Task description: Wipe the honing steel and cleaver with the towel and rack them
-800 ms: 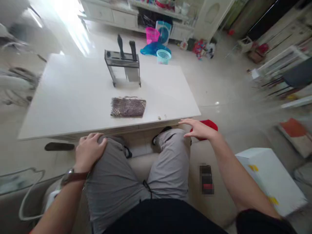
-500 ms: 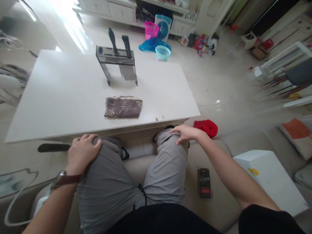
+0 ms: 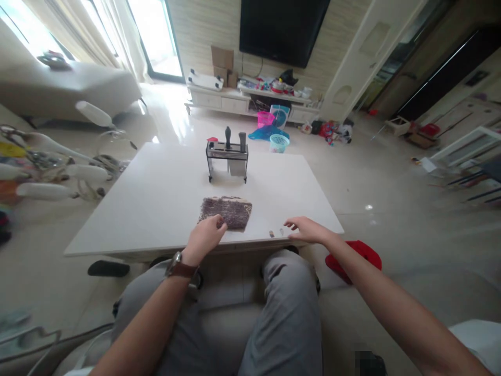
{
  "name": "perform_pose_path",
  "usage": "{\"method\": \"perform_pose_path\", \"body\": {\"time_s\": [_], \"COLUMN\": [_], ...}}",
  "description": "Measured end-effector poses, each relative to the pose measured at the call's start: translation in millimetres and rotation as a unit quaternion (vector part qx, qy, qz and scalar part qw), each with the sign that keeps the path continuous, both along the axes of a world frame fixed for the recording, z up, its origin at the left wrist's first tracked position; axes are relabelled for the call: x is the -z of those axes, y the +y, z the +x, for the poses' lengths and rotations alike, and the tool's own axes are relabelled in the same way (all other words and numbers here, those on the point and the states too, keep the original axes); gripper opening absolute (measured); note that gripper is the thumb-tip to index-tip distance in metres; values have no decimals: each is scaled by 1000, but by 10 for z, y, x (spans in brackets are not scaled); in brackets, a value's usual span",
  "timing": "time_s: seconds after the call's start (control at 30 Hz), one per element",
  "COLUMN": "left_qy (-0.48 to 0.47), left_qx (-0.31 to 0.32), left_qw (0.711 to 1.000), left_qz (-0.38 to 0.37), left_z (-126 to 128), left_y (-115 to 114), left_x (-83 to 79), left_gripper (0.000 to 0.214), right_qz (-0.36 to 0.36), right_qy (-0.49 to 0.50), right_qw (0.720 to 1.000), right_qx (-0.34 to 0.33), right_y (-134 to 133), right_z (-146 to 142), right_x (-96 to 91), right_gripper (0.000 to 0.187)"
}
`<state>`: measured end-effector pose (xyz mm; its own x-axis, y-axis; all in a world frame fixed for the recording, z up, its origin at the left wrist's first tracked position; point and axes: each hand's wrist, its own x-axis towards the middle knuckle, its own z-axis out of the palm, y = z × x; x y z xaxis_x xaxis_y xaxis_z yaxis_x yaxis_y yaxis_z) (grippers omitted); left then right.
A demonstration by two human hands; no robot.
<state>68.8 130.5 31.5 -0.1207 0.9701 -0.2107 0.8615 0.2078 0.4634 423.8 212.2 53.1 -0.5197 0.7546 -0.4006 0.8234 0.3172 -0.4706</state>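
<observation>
A dark brown-and-cream folded cloth (image 3: 233, 213) lies on the white table (image 3: 156, 209) near its front edge. My left hand (image 3: 207, 233), with a watch at the wrist, hovers over the cloth's near left corner; its fingers are loosely curled with a gap to the thumb, and I see nothing in it. Whether it touches the cloth I cannot tell. To the right, my right hand (image 3: 306, 230) is at the table edge with fingers apart and holding nothing. Closest to it are a small clear piece (image 3: 281, 231) and a small brownish piece (image 3: 271, 234).
Behind the cloth stands a knife rack (image 3: 227, 151) with upright handles and a blade below. A red object (image 3: 354, 260) sits beyond the table's right corner. Farther off are a light-blue basket (image 3: 279, 143), a pink basket (image 3: 265, 119) and a television (image 3: 284, 31).
Both hands have left my knees and moved forward to the table's front edge, the left to the cloth, the right beside the small pieces. My view has tilted up.
</observation>
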Motion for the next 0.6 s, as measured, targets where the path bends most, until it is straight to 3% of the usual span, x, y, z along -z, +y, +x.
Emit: {"method": "perform_pose_path", "body": {"time_s": [0.17, 0.37, 0.47, 0.6], "left_qy": [-35, -42, -42, -57], "left_qx": [14, 4, -8, -8], "left_qw": [999, 999, 999, 998], "left_qz": [2, -6, -7, -12], "left_z": [-125, -439, -475, -468], "left_y": [538, 679, 671, 690], "left_x": [105, 267, 270, 220], "left_gripper": [36, 34, 33, 32], "right_qz": [127, 288, 378, 355], "right_qy": [40, 88, 102, 61], "right_qw": [989, 944, 913, 926], "right_qx": [68, 137, 110, 113], "right_y": [997, 2266, 2691, 2957], "right_z": [-731, -1804, -2232, -2575], "right_x": [-242, -450, -520, -613], "right_gripper": [37, 45, 46, 58]}}
